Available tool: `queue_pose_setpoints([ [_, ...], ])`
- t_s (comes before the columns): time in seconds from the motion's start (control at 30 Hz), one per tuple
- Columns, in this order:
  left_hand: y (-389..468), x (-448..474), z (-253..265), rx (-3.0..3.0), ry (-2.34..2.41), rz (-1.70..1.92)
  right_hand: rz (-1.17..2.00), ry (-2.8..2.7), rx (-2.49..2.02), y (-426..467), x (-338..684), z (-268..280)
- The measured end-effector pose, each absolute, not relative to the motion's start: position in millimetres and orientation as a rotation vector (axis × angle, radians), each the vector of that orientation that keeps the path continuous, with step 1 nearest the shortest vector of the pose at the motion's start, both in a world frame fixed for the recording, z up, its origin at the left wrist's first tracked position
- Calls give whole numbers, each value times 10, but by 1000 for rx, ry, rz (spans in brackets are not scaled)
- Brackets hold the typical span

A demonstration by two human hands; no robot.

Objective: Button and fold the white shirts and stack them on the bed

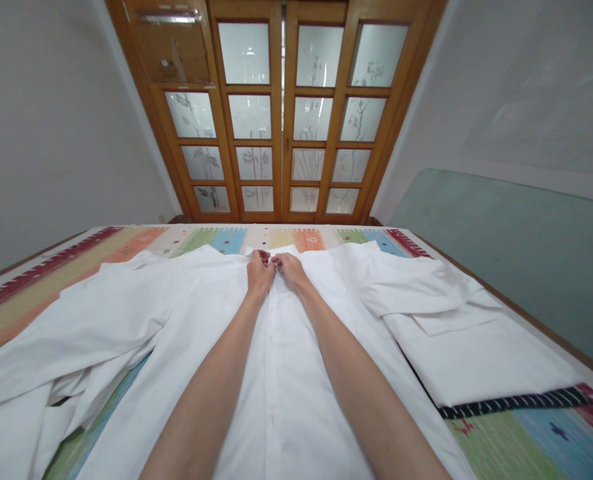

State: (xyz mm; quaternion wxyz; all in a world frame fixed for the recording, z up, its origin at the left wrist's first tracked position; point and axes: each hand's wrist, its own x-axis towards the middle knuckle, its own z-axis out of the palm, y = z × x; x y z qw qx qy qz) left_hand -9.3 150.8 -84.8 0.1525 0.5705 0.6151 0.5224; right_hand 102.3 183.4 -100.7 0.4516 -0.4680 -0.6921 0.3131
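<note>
A white long-sleeved shirt [296,373] lies spread out, front side up, with its collar at the far end and its button strip running down the middle. At the collar, my left hand [260,268] pinches the fabric at the top of the button strip. My right hand [287,268] meets it there from the other side, fingers pressed together on the same spot. Whether a button sits between the fingertips is too small to make out. The left sleeve in view stretches out toward the lower left in loose folds.
The shirt rests on a colourful striped cloth [551,433]. To the right lies a folded white garment [486,367] with a dark striped edge, partly under the sleeve. A pale green panel [516,247] stands along the right wall. Wooden doors with glass panes [282,160] are behind.
</note>
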Motion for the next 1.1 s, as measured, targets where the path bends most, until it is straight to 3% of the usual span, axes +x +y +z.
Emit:
queue_pose_setpoints([
  [0.77,1509,-130,-860,1600,1885,1474,654,-1747,-1176,1782,1008,-975],
  [1.1,1521,-160,-844,1577,1718,1482,658,-1732,-1161,1793,1000,-991],
])
